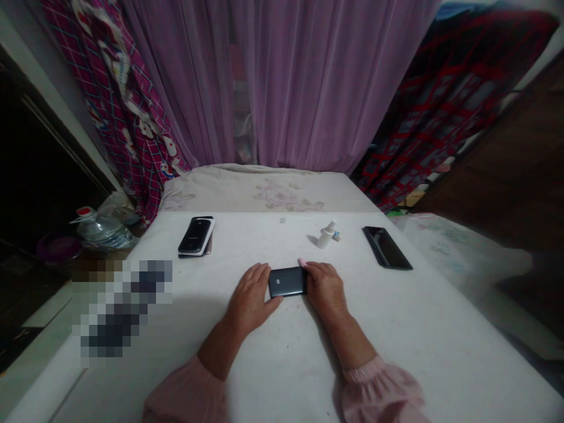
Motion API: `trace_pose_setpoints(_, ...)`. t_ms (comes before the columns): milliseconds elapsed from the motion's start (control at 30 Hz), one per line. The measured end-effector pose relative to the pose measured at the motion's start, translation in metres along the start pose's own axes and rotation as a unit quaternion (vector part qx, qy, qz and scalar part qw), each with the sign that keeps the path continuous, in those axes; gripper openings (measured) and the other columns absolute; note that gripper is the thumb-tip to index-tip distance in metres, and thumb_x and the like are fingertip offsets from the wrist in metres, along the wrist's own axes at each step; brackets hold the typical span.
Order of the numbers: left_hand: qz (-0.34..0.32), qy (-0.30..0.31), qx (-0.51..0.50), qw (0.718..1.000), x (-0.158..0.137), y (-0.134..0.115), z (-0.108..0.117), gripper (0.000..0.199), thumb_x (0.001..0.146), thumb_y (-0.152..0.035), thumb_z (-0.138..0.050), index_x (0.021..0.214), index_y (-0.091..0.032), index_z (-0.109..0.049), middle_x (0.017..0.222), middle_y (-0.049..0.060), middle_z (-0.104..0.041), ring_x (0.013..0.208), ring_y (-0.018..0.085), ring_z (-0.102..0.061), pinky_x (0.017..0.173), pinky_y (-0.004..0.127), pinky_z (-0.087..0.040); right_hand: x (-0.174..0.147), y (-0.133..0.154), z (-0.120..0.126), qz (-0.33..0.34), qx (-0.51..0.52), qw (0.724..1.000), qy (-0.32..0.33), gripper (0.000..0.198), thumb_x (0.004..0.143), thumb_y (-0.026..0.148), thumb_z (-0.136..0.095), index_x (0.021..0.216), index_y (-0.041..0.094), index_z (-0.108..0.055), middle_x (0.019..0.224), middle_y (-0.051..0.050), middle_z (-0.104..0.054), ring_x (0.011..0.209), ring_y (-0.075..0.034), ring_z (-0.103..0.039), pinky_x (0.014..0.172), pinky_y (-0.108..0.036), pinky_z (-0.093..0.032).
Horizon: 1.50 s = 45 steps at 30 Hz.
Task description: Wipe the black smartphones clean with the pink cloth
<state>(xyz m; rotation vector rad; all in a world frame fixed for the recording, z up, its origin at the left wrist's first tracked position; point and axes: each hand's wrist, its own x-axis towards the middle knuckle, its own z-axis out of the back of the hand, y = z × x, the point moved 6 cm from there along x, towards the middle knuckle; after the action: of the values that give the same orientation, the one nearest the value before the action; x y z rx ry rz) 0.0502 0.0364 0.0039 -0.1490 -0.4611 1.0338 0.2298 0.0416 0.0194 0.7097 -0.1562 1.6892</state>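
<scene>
A dark smartphone (288,282) lies sideways between my hands, low over the white tabletop or resting on it; I cannot tell which. Its back, with a small pale logo, faces up. My left hand (252,296) grips its left end, the thumb along the near edge and the fingers at the far corner. Around the right end, the fingers of my right hand (326,289) are curled, hiding that end. A small pink bit (302,262) pokes out by the right fingertips, too little of it showing to name.
Beyond my right hand stands a small white spray bottle (325,237), with a small blue-and-white item (336,235) beside it. Stacked phones (196,236) lie at the back left. Another dark stack (388,248) is at the right. A blurred-out patch covers the left table edge.
</scene>
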Motion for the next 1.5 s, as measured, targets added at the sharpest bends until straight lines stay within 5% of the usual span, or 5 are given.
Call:
trace_pose_setpoints(267, -0.002, -0.006, -0.004, 1.000, 0.002, -0.004, 0.003, 0.057, 0.082, -0.037, -0.062, 0.131, -0.012, -0.048, 0.136, 0.017, -0.055, 0.129, 0.032, -0.047, 0.109, 0.048, -0.039, -0.004, 0.046, -0.004, 0.097, 0.066, 0.993, 0.026, 0.037, 0.078, 0.001, -0.049, 0.105, 0.013, -0.072, 0.103, -0.010, -0.072, 0.092, -0.021, -0.059, 0.086, -0.033, -0.050)
trace_pose_setpoints(633, 0.008, 0.004, -0.007, 1.000, 0.000, -0.001, 0.000, 0.060, 0.083, -0.041, -0.060, 0.133, -0.012, -0.046, 0.139, 0.017, -0.053, 0.132, 0.032, -0.045, 0.109, 0.048, -0.038, -0.001, -0.009, 0.003, -0.011, -0.007, 1.000, -0.007, 0.042, 0.078, 0.001, -0.044, 0.105, 0.016, -0.072, 0.098, -0.008, -0.073, 0.087, -0.022, -0.061, 0.082, -0.034, -0.051)
trace_pose_setpoints(933, 0.001, -0.008, -0.013, 1.000, 0.001, -0.001, -0.001, 0.061, 0.081, -0.033, -0.061, 0.136, -0.015, -0.044, 0.138, 0.016, -0.054, 0.131, 0.031, -0.046, 0.109, 0.049, -0.039, -0.001, 0.064, -0.014, 0.117, 0.068, 0.990, 0.050, 0.035, 0.081, 0.003, -0.054, 0.109, 0.014, -0.071, 0.108, -0.010, -0.071, 0.091, -0.022, -0.059, 0.085, -0.034, -0.051)
trace_pose_setpoints(1267, -0.003, -0.007, -0.011, 1.000, -0.001, 0.000, -0.001, 0.060, 0.084, -0.043, -0.058, 0.136, -0.015, -0.044, 0.139, 0.016, -0.053, 0.131, 0.032, -0.046, 0.109, 0.049, -0.039, 0.002, -0.016, -0.003, -0.020, 0.003, 1.000, -0.005, 0.041, 0.082, 0.000, -0.046, 0.108, 0.018, -0.072, 0.101, -0.007, -0.073, 0.088, -0.021, -0.060, 0.081, -0.033, -0.050)
trace_pose_setpoints(1500, 0.000, -0.010, -0.006, 1.000, 0.000, 0.000, -0.001, 0.059, 0.081, -0.037, -0.060, 0.135, -0.015, -0.045, 0.137, 0.016, -0.054, 0.131, 0.032, -0.046, 0.109, 0.049, -0.039, -0.003, 0.050, -0.011, 0.091, 0.072, 0.992, 0.041, 0.039, 0.081, 0.003, -0.054, 0.114, 0.018, -0.069, 0.110, -0.009, -0.071, 0.093, -0.022, -0.059, 0.086, -0.035, -0.051)
